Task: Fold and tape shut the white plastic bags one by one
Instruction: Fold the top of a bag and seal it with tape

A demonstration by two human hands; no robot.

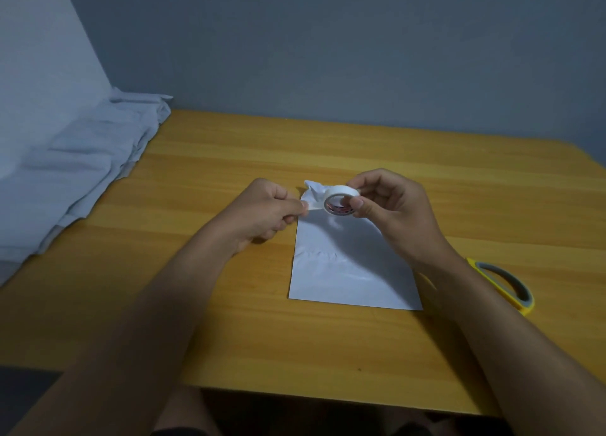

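Here the white bag (351,265) lies flat mid-table (229,160), its long side running away from the person, crumpled end farthest. Above that end, the right hand (390,212) grips the tape roll (341,201); the left hand (269,209) pinches its loose end.

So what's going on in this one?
A person is taping a white plastic bag that lies flat on the wooden table. The right hand holds a roll of white tape above the bag's crumpled top, while the left hand pinches the tape's free end. No tape is on the bag yet. Yellow-handled scissors lie at right.
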